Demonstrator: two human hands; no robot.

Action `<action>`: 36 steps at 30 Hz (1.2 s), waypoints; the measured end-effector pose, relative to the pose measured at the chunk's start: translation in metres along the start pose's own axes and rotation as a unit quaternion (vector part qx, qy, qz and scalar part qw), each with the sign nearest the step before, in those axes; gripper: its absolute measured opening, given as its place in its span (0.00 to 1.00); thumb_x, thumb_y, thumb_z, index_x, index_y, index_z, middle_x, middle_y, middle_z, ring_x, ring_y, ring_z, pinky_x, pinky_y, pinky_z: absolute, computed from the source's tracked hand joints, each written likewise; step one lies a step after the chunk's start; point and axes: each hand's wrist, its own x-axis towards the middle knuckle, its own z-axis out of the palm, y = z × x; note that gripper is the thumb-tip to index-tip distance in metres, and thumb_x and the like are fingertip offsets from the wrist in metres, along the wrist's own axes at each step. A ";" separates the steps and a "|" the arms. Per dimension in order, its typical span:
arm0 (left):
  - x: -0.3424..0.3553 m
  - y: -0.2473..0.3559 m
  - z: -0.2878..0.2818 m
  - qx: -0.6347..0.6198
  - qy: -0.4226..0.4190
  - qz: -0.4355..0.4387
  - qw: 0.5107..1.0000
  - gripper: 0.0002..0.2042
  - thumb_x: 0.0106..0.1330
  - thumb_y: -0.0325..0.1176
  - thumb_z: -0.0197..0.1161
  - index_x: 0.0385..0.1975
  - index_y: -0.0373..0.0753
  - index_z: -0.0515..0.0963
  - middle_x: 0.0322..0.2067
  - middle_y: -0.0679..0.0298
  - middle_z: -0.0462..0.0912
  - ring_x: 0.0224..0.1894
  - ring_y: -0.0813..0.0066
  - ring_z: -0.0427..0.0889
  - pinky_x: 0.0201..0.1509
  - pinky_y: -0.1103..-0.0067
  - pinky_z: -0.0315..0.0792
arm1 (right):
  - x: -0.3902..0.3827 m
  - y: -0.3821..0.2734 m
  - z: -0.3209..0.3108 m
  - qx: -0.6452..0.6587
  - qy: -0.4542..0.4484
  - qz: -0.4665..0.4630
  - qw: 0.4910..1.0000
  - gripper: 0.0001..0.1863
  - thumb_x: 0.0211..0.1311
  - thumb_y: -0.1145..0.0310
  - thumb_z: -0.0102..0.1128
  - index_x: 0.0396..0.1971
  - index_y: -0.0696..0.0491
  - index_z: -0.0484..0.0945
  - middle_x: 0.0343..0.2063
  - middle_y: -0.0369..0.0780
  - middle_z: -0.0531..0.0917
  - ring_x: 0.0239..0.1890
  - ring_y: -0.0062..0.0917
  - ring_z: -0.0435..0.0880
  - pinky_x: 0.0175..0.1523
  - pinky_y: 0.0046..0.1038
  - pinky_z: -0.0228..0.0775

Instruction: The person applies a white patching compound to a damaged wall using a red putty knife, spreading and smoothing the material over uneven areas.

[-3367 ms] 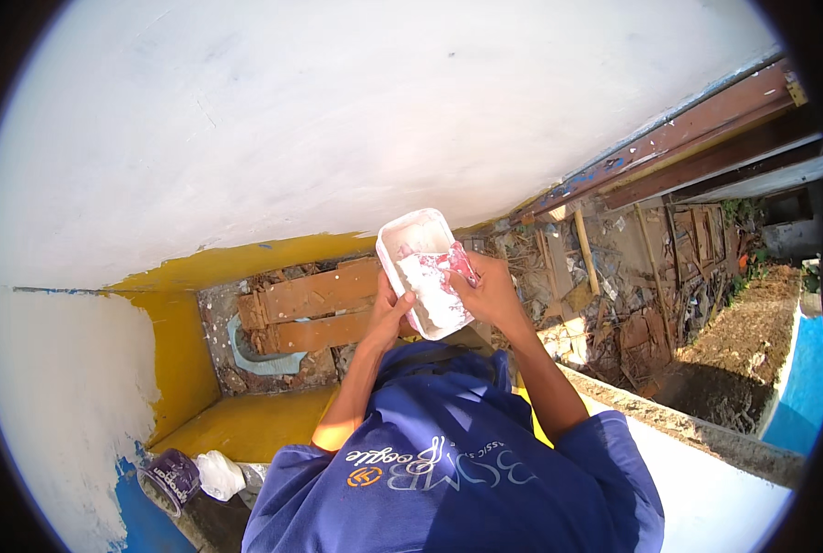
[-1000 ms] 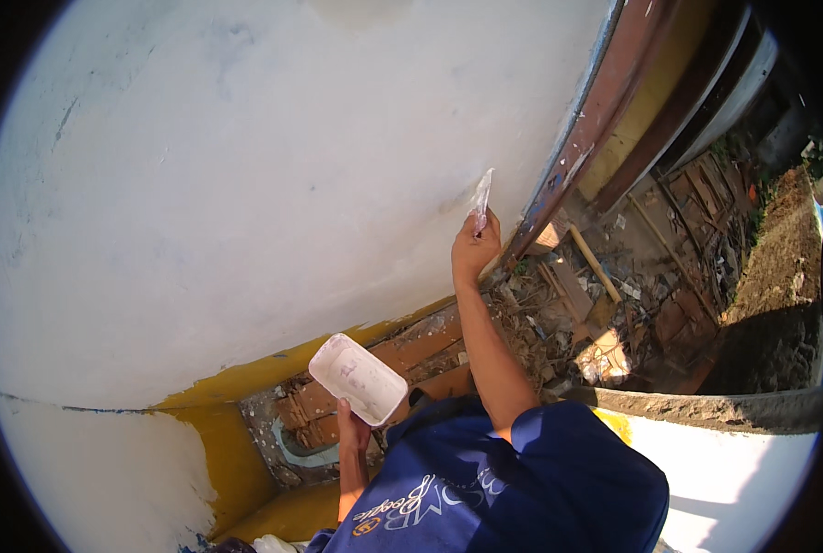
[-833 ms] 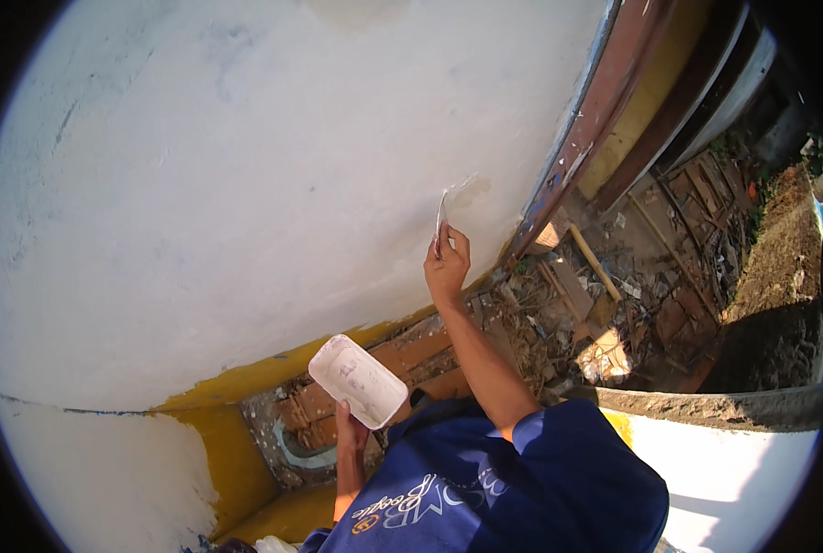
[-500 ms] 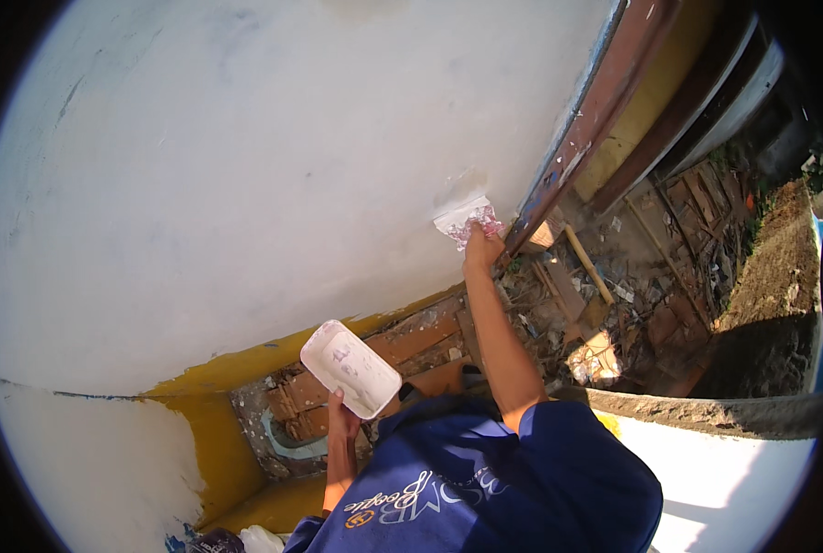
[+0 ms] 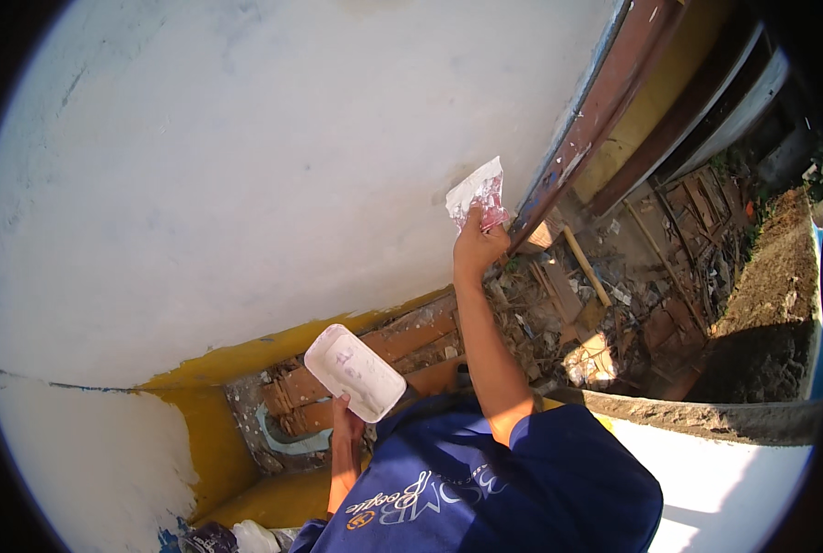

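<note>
Fingers of the right hand (image 5: 480, 245) pinch a smeared spreader (image 5: 478, 195) by its red part, white edge beyond their tips; wet smears could make it slip and mark the wall (image 5: 273, 203) behind. Below, the left hand (image 5: 346, 424) grips one side of a pale tray (image 5: 374, 410) angled up past its fingers, so a knock at the far end could tip it.

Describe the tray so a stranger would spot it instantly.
Follow the big white wall down to the yellow band along its lower edge. Just below that band, the left hand holds the tray. It is pale, open and rectangular with purplish smears inside, unlike the flat brown boards beyond.
</note>
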 end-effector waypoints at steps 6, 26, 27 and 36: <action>-0.005 0.006 -0.002 -0.020 -0.037 0.015 0.999 0.44 0.52 0.47 0.71 0.68 0.39 0.59 0.63 0.59 0.70 0.65 0.55 0.70 0.70 0.58 0.66 | -0.009 0.060 0.029 -0.209 -0.054 -0.242 0.946 0.18 0.57 0.80 0.62 0.49 0.65 0.80 0.49 0.47 0.76 0.44 0.36 0.78 0.42 0.33 0.74; -0.012 0.020 -0.010 -0.056 -0.017 -0.013 0.998 0.43 0.52 0.45 0.70 0.68 0.38 0.60 0.61 0.58 0.71 0.63 0.55 0.72 0.68 0.58 0.68 | -0.027 0.065 -0.001 -0.133 -0.076 -0.077 0.985 0.12 0.64 0.80 0.58 0.46 0.60 0.82 0.42 0.45 0.84 0.41 0.32 0.85 0.48 0.30 0.75; -0.012 0.018 -0.013 -0.056 -0.016 -0.013 0.998 0.43 0.52 0.45 0.70 0.68 0.38 0.60 0.61 0.58 0.71 0.63 0.55 0.72 0.68 0.58 0.68 | -0.046 0.060 0.003 -0.144 -0.108 -0.082 0.980 0.13 0.64 0.81 0.58 0.47 0.60 0.81 0.44 0.45 0.84 0.43 0.32 0.84 0.50 0.29 0.75; -0.016 0.027 -0.029 -0.028 0.006 -0.006 1.000 0.42 0.53 0.46 0.69 0.68 0.38 0.60 0.61 0.58 0.71 0.63 0.55 0.72 0.68 0.58 0.68 | -0.054 0.065 0.017 -0.090 -0.001 0.019 0.996 0.17 0.62 0.85 0.55 0.51 0.66 0.77 0.47 0.46 0.79 0.48 0.37 0.80 0.50 0.34 0.76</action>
